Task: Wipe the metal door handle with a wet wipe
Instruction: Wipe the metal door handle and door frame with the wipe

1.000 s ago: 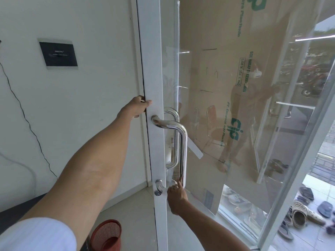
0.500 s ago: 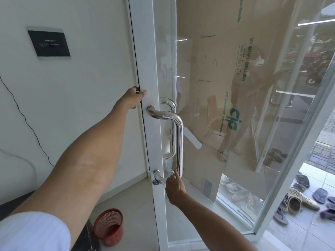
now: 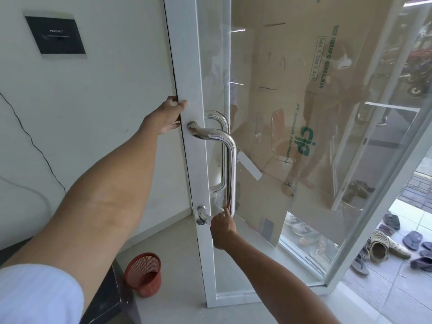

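Nothing much has moved: our left hand [image 3: 168, 118] grips the door edge [image 3: 184, 73], right hand [image 3: 222, 226] pinches the wet wipe [image 3: 218, 210] low on the handle [image 3: 231, 164], so we should rub slowly all around.

There is a single view, worn on the person's head, wide-angle, looking forward and down along both outstretched arms. It faces the edge of a white-framed glass door [image 3: 189, 66], close enough that the metal door handle [image 3: 230, 160] sits near the middle of the frame. The wall lies to the left and the glass panel to the right, with straight lines bowed by the lens. A red basket [image 3: 145, 274] stands on the near floor at lower left; sandals [image 3: 383, 246] lie farther off at lower right.
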`<state>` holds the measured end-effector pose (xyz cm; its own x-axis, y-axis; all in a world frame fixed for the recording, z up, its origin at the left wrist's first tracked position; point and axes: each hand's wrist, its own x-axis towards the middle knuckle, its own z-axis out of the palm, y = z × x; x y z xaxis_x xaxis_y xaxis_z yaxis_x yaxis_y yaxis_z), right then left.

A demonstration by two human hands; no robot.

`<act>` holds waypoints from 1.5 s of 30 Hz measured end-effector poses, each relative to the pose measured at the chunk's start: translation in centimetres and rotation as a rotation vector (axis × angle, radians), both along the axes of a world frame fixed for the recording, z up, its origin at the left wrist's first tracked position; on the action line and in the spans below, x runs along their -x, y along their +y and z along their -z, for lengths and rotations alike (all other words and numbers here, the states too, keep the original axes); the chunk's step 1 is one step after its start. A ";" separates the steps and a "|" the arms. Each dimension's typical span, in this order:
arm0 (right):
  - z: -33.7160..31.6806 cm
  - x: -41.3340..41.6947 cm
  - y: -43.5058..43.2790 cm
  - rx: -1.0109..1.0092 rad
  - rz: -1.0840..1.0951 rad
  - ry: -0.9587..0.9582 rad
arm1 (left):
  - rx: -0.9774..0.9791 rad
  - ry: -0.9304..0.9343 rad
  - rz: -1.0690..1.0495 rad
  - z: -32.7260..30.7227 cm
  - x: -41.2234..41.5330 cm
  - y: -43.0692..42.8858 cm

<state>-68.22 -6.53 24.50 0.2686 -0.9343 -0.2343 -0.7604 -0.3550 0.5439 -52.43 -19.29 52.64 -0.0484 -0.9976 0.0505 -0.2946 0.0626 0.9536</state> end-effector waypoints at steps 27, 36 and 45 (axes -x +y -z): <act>2.1 -1.5 -1.9 -0.047 0.158 -0.332 | 0.004 0.112 0.056 0.6 0.0 -1.1; 1.8 -1.9 -2.1 -0.089 0.195 -0.390 | 0.065 0.104 0.040 1.0 0.3 -1.2; 1.5 -1.9 -2.4 -0.128 0.220 -0.385 | 0.837 -0.640 -0.250 6.1 0.8 -0.3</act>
<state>-66.31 -8.95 23.02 0.1572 -0.9490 -0.2734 -0.9633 -0.2084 0.1693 -53.27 -19.54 46.58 -0.1077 -0.6434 0.7579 -0.8175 0.4911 0.3008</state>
